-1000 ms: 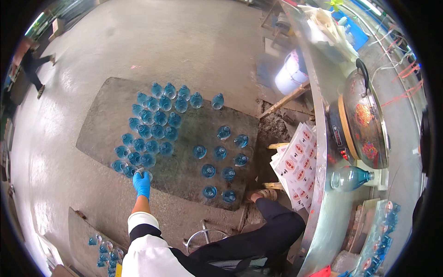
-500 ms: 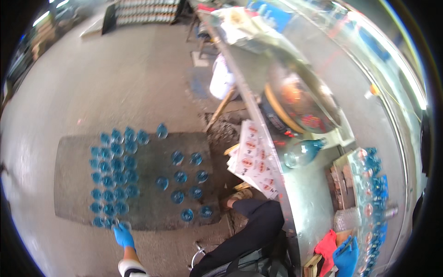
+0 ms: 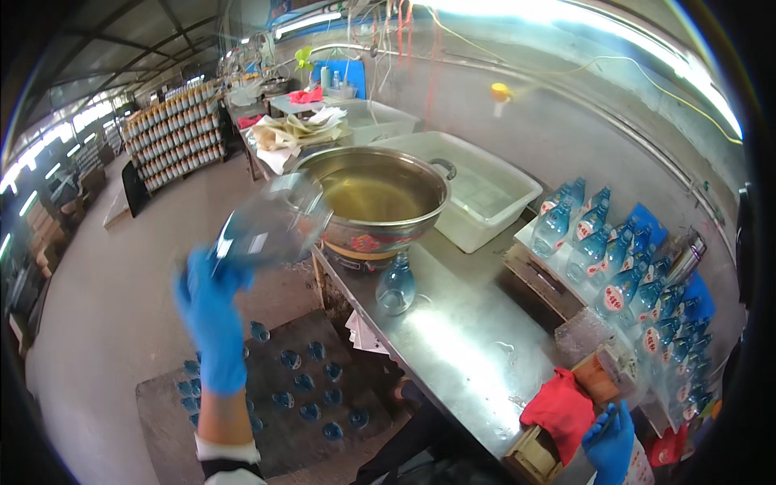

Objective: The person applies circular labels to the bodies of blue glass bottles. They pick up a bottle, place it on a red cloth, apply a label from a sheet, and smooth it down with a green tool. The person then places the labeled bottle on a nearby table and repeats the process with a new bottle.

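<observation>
My left hand [image 3: 212, 311], in a blue glove, grips a glass bottle [image 3: 275, 218] by its narrow end. The bottle is tilted and blurred, with its wide end beside the rim of a large metal basin [image 3: 380, 194] of yellowish liquid. My right hand [image 3: 610, 440], also gloved in blue, is at the lower right beside a red cloth [image 3: 559, 411]. Its fingers are closed around something thin and dark that I cannot make out. A blue-tinted glass bottle [image 3: 396, 287] stands upright on the metal table [image 3: 465, 335] in front of the basin.
Several blue glass bottles, some with labels [image 3: 614, 299], stand in rows on the right. Behind the basin is a white plastic tub [image 3: 477, 190]. More bottles stand on a dark floor mat [image 3: 174, 404] at the lower left. Stacked goods [image 3: 174, 129] stand farther back.
My left hand has risen from the bottles on the floor mat to beside the basin, now with a bottle in it. The view has swung up toward the table. My right hand stays by the red cloth.
</observation>
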{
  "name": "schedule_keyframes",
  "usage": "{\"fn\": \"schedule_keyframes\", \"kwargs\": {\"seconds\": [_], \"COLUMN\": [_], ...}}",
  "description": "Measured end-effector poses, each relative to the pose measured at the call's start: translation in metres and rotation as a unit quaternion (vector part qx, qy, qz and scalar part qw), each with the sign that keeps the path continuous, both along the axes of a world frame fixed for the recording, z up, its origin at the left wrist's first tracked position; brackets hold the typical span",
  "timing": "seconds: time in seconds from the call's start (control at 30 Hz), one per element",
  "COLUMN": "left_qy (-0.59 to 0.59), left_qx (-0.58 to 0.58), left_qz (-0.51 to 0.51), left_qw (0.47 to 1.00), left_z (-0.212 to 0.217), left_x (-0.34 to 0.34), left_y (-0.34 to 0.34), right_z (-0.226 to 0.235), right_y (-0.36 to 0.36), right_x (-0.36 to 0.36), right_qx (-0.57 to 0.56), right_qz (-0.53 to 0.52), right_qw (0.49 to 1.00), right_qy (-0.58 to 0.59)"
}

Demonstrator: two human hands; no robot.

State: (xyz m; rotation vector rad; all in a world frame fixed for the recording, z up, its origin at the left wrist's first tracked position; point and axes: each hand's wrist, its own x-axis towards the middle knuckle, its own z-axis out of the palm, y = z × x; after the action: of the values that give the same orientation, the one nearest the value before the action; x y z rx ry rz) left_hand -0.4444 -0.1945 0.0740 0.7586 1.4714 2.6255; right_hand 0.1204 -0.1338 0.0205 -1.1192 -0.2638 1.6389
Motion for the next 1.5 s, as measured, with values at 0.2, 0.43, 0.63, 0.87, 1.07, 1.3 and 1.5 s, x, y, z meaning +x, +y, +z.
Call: {"fn": "schedule_keyframes", "kwargs": {"seconds": [0.2,0.43,0.63,0.87,1.07,1.3,1.5], "left_qy": [0.120,-0.025,-0.024,0.185,0.225,0.165,0.261], "left_qx": [-0.249,-0.387,-0.508,-0.630,-0.660,-0.615,-0.579], "left_qz": [-0.010,-0.187,-0.291,-0.232,-0.190,-0.243,-0.228], "left_qw": [0.961,0.903,0.811,0.718,0.691,0.732,0.738], "left_z": [0.066,-0.006,0.005,0.017,0.023,0.008,0.002], "left_x": [-0.034,-0.073,-0.052,-0.031,-0.037,-0.059,-0.059], "left_y": [0.188,0.302,0.296,0.288,0.290,0.301,0.301], "right_z": [0.003,-0.007,-0.001,-0.014,-0.016,-0.017,-0.014], "right_y": [-0.026,-0.063,-0.062,-0.055,-0.049,-0.050,-0.051], "right_x": [0.025,0.080,0.084,0.084,0.080,0.084,0.085], "right_qx": [0.040,0.058,0.044,0.039,0.037,0.053,0.051], "right_qz": [-0.009,-0.129,-0.160,-0.149,-0.143,-0.132,-0.141], "right_qw": [0.994,0.986,0.980,0.981,0.982,0.982,0.981], "right_qy": [0.104,0.092,0.109,0.119,0.115,0.120,0.122]}}
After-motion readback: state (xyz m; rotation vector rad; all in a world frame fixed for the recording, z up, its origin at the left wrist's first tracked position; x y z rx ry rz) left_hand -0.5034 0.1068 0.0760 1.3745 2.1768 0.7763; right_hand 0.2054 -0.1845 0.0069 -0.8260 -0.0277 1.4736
